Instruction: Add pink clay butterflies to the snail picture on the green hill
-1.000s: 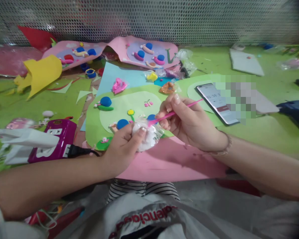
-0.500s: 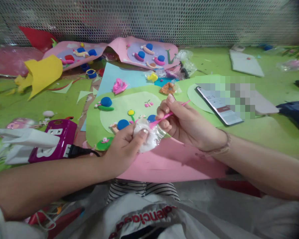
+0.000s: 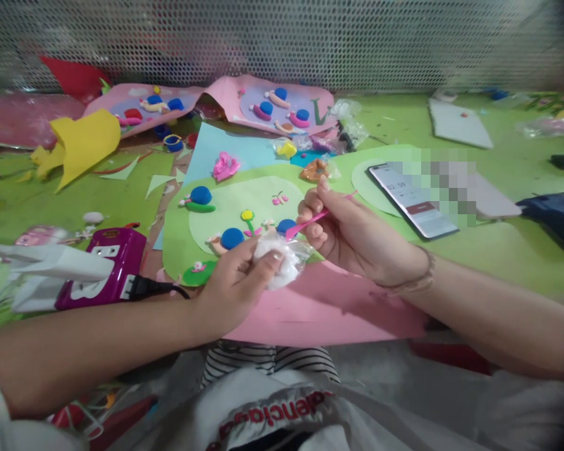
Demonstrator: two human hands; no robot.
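My left hand (image 3: 237, 279) is closed on a clear plastic bag of white clay (image 3: 289, 266), the thumb pressing on its front. Between the fingers of my right hand (image 3: 343, 232) is a thin pink modelling tool (image 3: 317, 217). Its wider tip points down at the bag's upper edge; whether it touches the clay I cannot tell. Beneath both hands lies a green paper sheet (image 3: 176, 235) with a paler patch, resting over pink paper (image 3: 310, 319). Blue-shelled clay snails (image 3: 200, 196), a yellow clay flower (image 3: 247, 216) and a small pink butterfly (image 3: 279, 199) decorate it.
At left stands a purple power strip (image 3: 134, 250) with white plugs. A phone (image 3: 411, 203) lies right of my right hand, a dark blue glue gun (image 3: 554, 213) farther right. Behind are bagged orange clay (image 3: 316, 169), pink clay (image 3: 225, 165) and pink sheets (image 3: 220, 94) with snails.
The pink tool's tip has drawn slightly up from the white clay. Both hands keep their grips, and the view has shifted a little.
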